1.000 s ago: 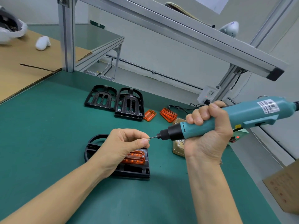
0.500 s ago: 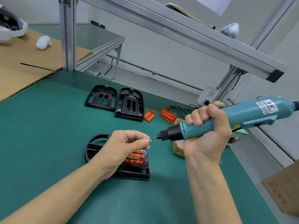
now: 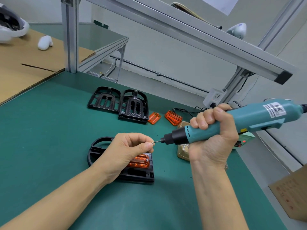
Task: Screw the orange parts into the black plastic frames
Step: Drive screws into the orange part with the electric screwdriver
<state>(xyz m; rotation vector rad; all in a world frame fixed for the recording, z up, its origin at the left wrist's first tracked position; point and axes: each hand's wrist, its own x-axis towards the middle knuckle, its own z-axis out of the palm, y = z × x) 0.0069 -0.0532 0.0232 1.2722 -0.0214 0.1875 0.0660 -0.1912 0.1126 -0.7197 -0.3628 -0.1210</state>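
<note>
A black plastic frame [image 3: 141,175] lies on the green mat in front of me with an orange part [image 3: 140,161] seated in it, partly hidden under my left hand. My left hand [image 3: 127,150] hovers above it and pinches a small screw [image 3: 152,143] against the bit of the teal electric screwdriver [image 3: 232,120]. My right hand [image 3: 214,140] grips the screwdriver's body, holding it nearly level with the bit pointing left. Two more black frames [image 3: 104,100] [image 3: 134,107] lie farther back, with two loose orange parts [image 3: 154,118] [image 3: 173,117] to their right.
A tan box of screws [image 3: 182,150] sits behind my right hand. A power strip [image 3: 216,97] and cable lie at the mat's back edge. Aluminium posts [image 3: 69,39] and an overhead rail [image 3: 182,35] frame the bench. Cardboard [image 3: 25,63] lies left, a cardboard box [image 3: 292,195] at right.
Almost nothing has moved: both hands stay in place with the screw held at the screwdriver's bit.
</note>
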